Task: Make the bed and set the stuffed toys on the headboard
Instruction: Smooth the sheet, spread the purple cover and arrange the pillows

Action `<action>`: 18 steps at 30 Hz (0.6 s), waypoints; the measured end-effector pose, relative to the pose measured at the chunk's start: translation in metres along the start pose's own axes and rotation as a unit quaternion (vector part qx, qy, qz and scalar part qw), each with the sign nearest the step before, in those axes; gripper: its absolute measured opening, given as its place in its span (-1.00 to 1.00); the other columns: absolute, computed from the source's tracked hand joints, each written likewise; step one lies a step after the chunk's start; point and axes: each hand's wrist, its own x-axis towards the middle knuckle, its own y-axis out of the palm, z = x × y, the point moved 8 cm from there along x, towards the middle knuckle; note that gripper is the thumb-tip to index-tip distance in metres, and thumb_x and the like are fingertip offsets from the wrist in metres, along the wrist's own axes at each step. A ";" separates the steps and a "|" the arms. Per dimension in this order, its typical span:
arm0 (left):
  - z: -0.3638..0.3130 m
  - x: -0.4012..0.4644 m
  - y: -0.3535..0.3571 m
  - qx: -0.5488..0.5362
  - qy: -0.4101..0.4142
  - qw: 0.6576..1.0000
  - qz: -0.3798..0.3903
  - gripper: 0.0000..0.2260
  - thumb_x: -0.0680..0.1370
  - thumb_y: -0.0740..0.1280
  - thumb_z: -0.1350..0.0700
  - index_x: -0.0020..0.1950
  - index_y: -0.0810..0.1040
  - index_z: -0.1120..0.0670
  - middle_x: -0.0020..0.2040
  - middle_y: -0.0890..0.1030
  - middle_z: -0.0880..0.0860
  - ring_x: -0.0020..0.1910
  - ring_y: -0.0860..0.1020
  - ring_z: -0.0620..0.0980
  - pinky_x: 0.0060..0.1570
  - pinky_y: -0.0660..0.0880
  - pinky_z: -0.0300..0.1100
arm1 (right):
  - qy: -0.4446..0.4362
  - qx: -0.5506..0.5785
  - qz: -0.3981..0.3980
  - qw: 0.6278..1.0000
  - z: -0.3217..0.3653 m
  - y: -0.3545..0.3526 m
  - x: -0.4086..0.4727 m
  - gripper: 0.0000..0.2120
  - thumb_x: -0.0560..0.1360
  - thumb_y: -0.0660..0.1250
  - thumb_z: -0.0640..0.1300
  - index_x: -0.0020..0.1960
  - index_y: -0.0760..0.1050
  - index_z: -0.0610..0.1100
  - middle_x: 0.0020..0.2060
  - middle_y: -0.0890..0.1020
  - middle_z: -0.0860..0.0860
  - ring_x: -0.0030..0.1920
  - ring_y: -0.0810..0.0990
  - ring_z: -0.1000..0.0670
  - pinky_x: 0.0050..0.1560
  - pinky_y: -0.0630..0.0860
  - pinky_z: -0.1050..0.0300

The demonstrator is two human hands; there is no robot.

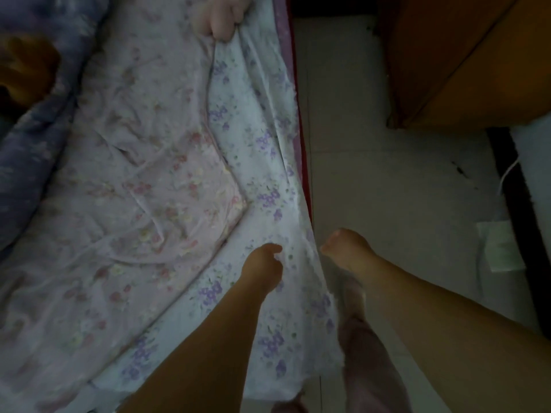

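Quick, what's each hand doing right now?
Left hand: fingers curled, gripping the purple-flowered sheet.
Right hand: pinching the same sheet's edge by the bed's side.

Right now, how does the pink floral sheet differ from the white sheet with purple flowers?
The pink floral sheet lies rumpled across the middle of the bed; the white purple-flowered sheet runs along the bed's edge and is pulled taut. The left hand pinches the white sheet and the right hand is at its edge; neither touches the pink one. Both are thin floral bedding.
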 end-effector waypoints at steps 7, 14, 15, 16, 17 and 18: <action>-0.068 0.063 -0.035 -0.156 -0.040 0.985 -0.067 -0.57 0.53 0.34 0.16 0.39 0.37 0.07 0.33 0.44 0.10 0.27 0.47 0.09 0.27 0.45 0.02 | -0.082 0.008 -0.040 0.996 0.071 -0.109 0.075 -0.73 0.56 0.24 -0.07 0.14 0.53 -0.22 0.09 0.60 -0.14 0.10 0.56 -0.13 0.04 0.46 0.13; -0.135 0.140 -0.036 -0.098 -0.070 0.978 -0.170 -0.31 0.42 0.44 0.16 0.46 0.18 0.05 0.27 0.43 0.14 0.20 0.47 0.11 0.15 0.49 -0.01 | -0.163 0.071 -0.092 0.980 0.151 -0.204 0.174 -0.69 0.54 0.25 -0.03 0.21 0.43 -0.17 0.14 0.56 -0.12 0.12 0.54 -0.14 -0.06 0.38 0.18; -0.136 0.145 -0.037 -0.058 -0.090 0.976 -0.188 -0.40 0.45 0.39 0.15 0.42 0.20 0.06 0.24 0.43 0.13 0.18 0.47 0.11 0.14 0.48 0.00 | -0.165 0.089 -0.099 0.977 0.162 -0.211 0.190 -0.67 0.53 0.27 -0.01 0.21 0.43 -0.17 0.15 0.56 -0.12 0.12 0.55 -0.14 -0.09 0.35 0.20; -0.137 0.147 -0.037 -0.030 -0.106 0.974 -0.199 -0.50 0.50 0.33 0.15 0.38 0.21 0.06 0.21 0.44 0.13 0.17 0.48 0.11 0.14 0.47 0.00 | -0.162 0.109 -0.102 0.975 0.171 -0.215 0.201 -0.65 0.51 0.29 0.01 0.20 0.42 -0.18 0.16 0.56 -0.12 0.12 0.55 -0.15 -0.11 0.35 0.19; -0.137 0.151 -0.036 -0.025 -0.121 0.971 -0.206 -0.58 0.53 0.26 0.16 0.35 0.21 0.06 0.19 0.46 0.13 0.15 0.50 0.12 0.13 0.46 0.01 | -0.158 0.132 -0.095 0.974 0.180 -0.215 0.215 -0.61 0.49 0.31 0.03 0.20 0.41 -0.20 0.17 0.55 -0.13 0.12 0.56 -0.16 -0.11 0.36 0.18; -0.138 0.154 -0.035 -0.024 -0.124 0.969 -0.213 -0.63 0.55 0.22 0.16 0.32 0.21 0.05 0.17 0.49 0.12 0.13 0.51 0.13 0.12 0.46 0.00 | -0.152 0.164 -0.083 0.971 0.187 -0.214 0.227 -0.54 0.48 0.33 0.04 0.24 0.39 -0.23 0.19 0.54 -0.14 0.13 0.56 -0.16 -0.11 0.39 0.17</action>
